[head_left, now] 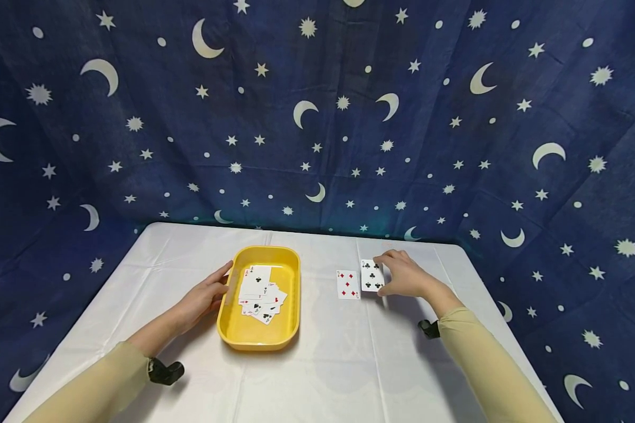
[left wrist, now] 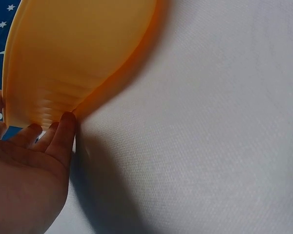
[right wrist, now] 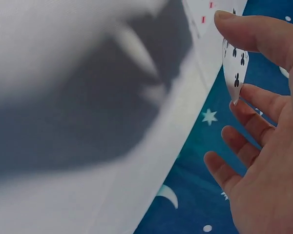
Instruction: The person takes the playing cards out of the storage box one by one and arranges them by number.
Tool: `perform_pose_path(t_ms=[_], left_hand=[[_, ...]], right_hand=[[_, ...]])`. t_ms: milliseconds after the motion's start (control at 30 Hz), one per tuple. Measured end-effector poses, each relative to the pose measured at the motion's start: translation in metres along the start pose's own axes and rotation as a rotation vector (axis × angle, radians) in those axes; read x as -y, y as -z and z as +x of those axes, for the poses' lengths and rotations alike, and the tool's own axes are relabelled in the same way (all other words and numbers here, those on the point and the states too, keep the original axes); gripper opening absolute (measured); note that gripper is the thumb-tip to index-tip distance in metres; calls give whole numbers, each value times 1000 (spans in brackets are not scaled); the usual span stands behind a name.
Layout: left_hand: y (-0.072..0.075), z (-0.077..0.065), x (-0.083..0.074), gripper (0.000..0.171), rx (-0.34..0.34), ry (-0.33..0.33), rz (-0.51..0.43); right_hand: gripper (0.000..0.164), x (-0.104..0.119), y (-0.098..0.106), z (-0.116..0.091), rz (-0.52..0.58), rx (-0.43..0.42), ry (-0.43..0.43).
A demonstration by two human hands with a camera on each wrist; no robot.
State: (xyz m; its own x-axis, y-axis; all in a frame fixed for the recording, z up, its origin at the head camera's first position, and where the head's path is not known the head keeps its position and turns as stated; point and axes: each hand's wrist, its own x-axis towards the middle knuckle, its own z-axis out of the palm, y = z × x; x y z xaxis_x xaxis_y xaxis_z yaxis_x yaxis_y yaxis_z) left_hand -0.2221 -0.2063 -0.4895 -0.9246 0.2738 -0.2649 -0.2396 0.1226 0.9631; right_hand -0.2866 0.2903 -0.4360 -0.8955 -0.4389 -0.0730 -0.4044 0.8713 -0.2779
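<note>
Right of yellow tray (head_left: 259, 336), clubs card (head_left: 369, 278) is being pinched by right hand (head_left: 406, 278), long axis running near-to-far like tray's; tray's left wall is being touched by loose-fingered left hand (head_left: 205, 297).

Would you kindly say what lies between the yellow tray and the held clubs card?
In the head view, a diamonds card lies there on the white cloth.

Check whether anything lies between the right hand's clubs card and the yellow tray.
Yes: the diamonds card lies flat on the white tablecloth between the clubs card in the right hand and the yellow tray. Nothing else visible is in between.
</note>
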Motion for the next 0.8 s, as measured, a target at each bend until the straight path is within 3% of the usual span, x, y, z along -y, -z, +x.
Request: perform_pose_path(t_ms=[800], left_hand=[[-1,0,-2,72,-2,3,2]], right_hand=[[90,-21,-27,8,132,162,-128]])
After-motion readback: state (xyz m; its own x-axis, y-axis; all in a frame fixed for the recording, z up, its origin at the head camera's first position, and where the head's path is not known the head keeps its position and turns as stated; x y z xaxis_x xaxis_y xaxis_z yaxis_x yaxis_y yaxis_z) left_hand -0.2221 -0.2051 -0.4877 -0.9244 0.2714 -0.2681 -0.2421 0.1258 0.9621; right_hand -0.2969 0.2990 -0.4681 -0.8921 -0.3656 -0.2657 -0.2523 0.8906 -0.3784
